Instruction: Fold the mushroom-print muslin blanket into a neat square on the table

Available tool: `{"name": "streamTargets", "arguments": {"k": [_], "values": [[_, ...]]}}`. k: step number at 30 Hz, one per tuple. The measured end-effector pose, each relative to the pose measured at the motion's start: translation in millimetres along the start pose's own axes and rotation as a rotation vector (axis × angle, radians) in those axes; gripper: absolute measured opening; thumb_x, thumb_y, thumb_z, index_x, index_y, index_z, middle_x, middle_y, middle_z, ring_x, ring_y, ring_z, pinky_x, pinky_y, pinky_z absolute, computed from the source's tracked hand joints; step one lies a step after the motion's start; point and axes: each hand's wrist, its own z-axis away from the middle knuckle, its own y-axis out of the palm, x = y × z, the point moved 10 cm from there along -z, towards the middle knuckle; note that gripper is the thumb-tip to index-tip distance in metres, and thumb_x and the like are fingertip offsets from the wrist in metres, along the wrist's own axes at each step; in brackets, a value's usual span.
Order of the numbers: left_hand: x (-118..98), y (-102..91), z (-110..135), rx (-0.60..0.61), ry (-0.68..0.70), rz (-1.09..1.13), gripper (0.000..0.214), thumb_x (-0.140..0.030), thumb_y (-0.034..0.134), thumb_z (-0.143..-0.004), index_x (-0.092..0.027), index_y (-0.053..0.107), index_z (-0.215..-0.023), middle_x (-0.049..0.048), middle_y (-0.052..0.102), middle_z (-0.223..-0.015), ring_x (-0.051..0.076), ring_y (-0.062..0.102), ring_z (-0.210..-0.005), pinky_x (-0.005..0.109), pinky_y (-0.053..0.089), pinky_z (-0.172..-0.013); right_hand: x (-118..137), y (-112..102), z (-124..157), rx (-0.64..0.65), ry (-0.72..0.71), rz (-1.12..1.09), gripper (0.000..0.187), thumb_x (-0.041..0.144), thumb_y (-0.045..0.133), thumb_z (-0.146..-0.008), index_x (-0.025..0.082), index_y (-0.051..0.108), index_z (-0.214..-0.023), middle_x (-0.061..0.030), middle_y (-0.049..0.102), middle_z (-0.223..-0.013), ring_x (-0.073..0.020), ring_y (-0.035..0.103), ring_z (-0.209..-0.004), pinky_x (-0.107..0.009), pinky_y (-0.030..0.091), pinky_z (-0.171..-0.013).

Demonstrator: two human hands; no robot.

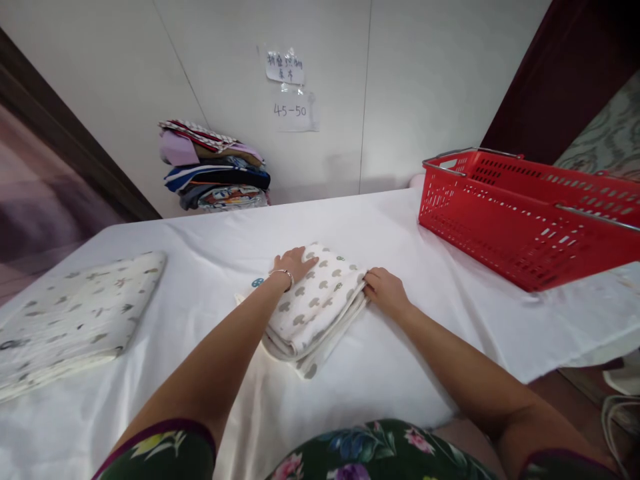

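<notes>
While your left hand (294, 263) lies open on the folded cloth (320, 293), your right hand (387, 289) seems pinching its right edge. Straightening seems in hand; next needs aligned layers.

Both forearms (227, 347) reach forward — left hand (293, 265) flat, palm down — right hand (387, 291) curled in a pinch.

White cloth (324, 298), grey mushroom-like print
I see it folded in layers, under my left fingers (299, 253), its edge at my right fingers (373, 275).
</notes>
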Motion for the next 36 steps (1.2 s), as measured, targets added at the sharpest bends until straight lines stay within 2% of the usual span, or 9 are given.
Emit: {"name": "streamTargets", "arguments": {"k": [5,8,15,20,24,26,28,32,36], "values": [[4.4,8.1,-0.9,0.053,-0.001,0.001,0.071,-0.067,0.02,-0.08,-0.023,0.037,-0.134,0.0103,0.047,-0.133,0.028,0.043,-0.12,0.045,0.027,-0.101,-9.2,-23.9,6.0,-0.106,-0.15,-0.236,0.016,0.017,0.047,-0.081,0.021,0.06,-0.09,-0.0047,0.061,-0.092,-0.0163,0.053,-0.088,-0.025,0.042,-0.073],[4.6,7.1,0.7,0.062,-0.008,0.007,0.068,-0.066,0.02,-0.081,-0.023,0.042,-0.129,0.01,0.05,-0.13,0.028,0.046,-0.117,0.042,0.031,-0.097,-12.5,-22.0,8.3,-0.043,-0.184,-0.307,0.016,0.018,0.046,-0.082,0.022,0.06,-0.089,-0.0042,0.061,-0.092,-0.0155,0.054,-0.086,-0.024,0.042,-0.071],[5.8,-1.2,-13.1,0.055,-0.095,0.146,0.066,-0.067,0.025,-0.08,-0.024,0.049,-0.123,0.0099,0.054,-0.125,0.028,0.052,-0.111,0.037,0.04,-0.088,-13.1,-6.5,6.4,0.018,-0.032,-0.182,0.023,0.014,0.049,-0.08,0.024,0.059,-0.097,-0.0023,0.061,-0.104,-0.0162,0.052,-0.097,-0.025,0.041,-0.072],[-2.8,4.4,-27.5,0.102,-0.11,0.131,0.071,-0.07,0.035,-0.074,-0.018,0.054,-0.118,0.0146,0.055,-0.122,0.031,0.056,-0.104,0.035,0.044,-0.079,-9.3,2.5,6.1,0.064,0.031,-0.071,0.023,0.013,0.049,-0.077,0.023,0.057,-0.095,-0.0031,0.06,-0.102,-0.017,0.052,-0.093,-0.024,0.04,-0.065],[-1.1,-5.9,-32.1,-0.001,-0.115,0.097,0.068,-0.071,0.036,-0.074,-0.018,0.056,-0.112,0.0155,0.06,-0.113,0.029,0.057,-0.1,0.034,0.044,-0.078,-8.1,-4.2,4.0,-0.006,0.006,-0.087,0.021,0.01,0.047,-0.076,0.021,0.057,-0.091,-0.004,0.059,-0.099,-0.0166,0.052,-0.091,-0.024,0.04,-0.069],[4.2,-15.0,-33.4,-0.069,-0.125,0.092,0.069,-0.072,0.035,-0.074,-0.018,0.056,-0.111,0.0153,0.061,-0.11,0.029,0.057,-0.099,0.034,0.044,-0.078,-9.6,-7.2,0.3,-0.059,-0.008,-0.109,0.022,0.01,0.046,-0.077,0.021,0.056,-0.093,-0.0047,0.058,-0.1,-0.0167,0.051,-0.093,-0.025,0.04,-0.074],[12.2,-19.1,-34.6,-0.098,-0.155,0.082,0.069,-0.072,0.033,-0.074,-0.018,0.055,-0.111,0.0156,0.062,-0.109,0.029,0.057,-0.099,0.035,0.044,-0.078,-12.1,-2.9,-5.4,-0.059,-0.007,-0.117,0.021,0.011,0.045,-0.079,0.021,0.055,-0.095,-0.0049,0.058,-0.101,-0.0168,0.051,-0.093,-0.025,0.04,-0.074],[25.2,-7.8,-35.4,-0.031,-0.217,0.082,0.068,-0.072,0.03,-0.075,-0.018,0.055,-0.109,0.0162,0.061,-0.109,0.03,0.058,-0.098,0.038,0.044,-0.078,-15.7,12.0,-14.7,-0.006,0.025,-0.108,0.02,0.011,0.046,-0.079,0.021,0.054,-0.095,-0.0042,0.057,-0.101,-0.0166,0.051,-0.092,-0.024,0.04,-0.07],[26.6,-2.8,-34.4,-0.024,-0.201,0.112,0.068,-0.071,0.028,-0.077,-0.019,0.055,-0.11,0.0154,0.061,-0.111,0.031,0.057,-0.1,0.039,0.043,-0.079,-17.6,13.2,-15.2,-0.011,0.075,-0.096,0.018,0.014,0.046,-0.08,0.021,0.053,-0.095,-0.004,0.057,-0.099,-0.0169,0.051,-0.092,-0.025,0.039,-0.068]]}}
